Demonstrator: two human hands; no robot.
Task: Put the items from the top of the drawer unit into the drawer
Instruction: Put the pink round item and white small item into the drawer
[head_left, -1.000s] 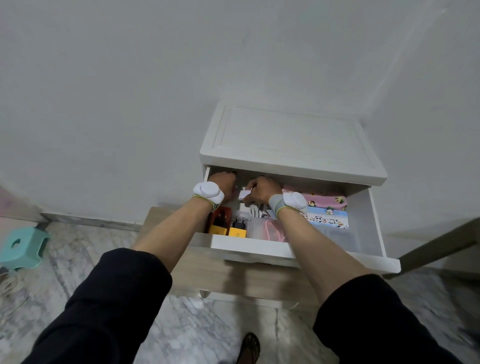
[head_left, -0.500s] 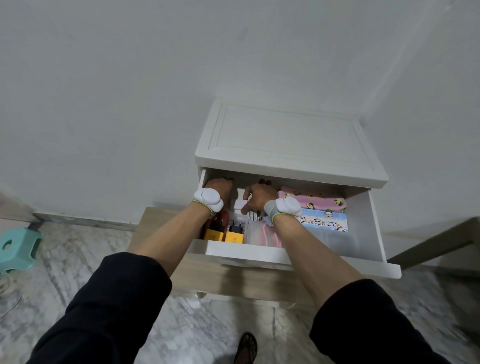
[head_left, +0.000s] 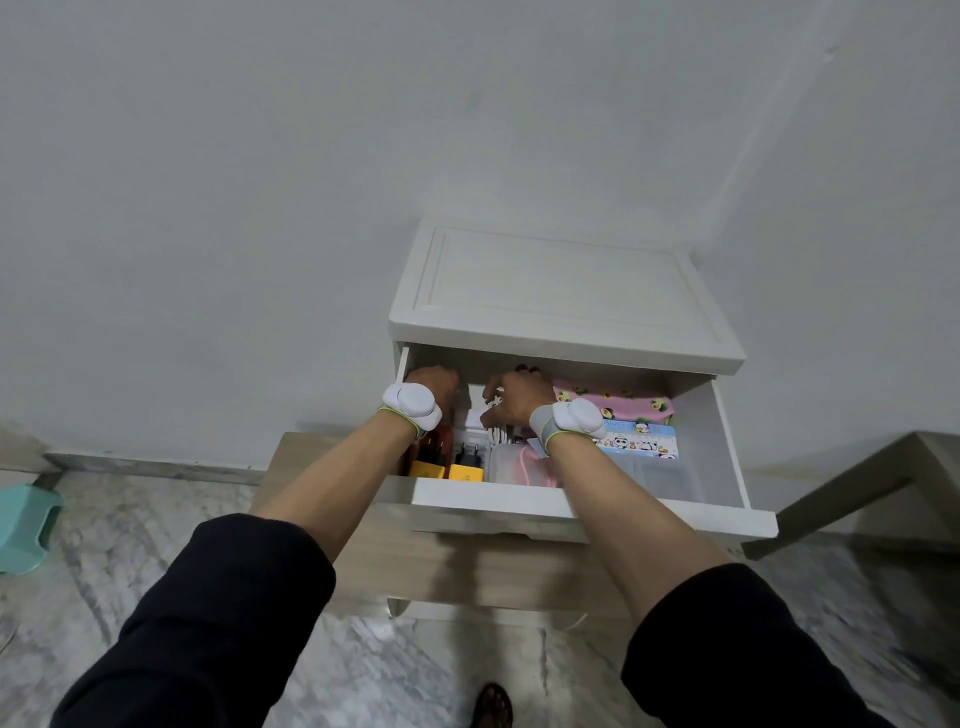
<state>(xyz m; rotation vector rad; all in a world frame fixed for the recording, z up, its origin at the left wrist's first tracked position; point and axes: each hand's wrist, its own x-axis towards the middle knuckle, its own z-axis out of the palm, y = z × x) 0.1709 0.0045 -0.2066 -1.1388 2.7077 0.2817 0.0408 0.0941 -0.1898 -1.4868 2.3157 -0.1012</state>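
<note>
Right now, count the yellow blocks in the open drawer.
2. Both sit at the drawer's front left: one yellow plastic block under the left forearm, the other right beside it. More may be hidden beneath the arms.

I read this as a home, likely a bedroom corner: white drawer unit (head_left: 563, 291) against plain painted walls (head_left: 260, 182), marble-patterned floor (head_left: 130, 561), a small teal plastic stool (head_left: 23, 525), cartoon-print items (head_left: 636, 439) and phone chargers (head_left: 466, 465) in the drawer (head_left: 582, 512).
</note>
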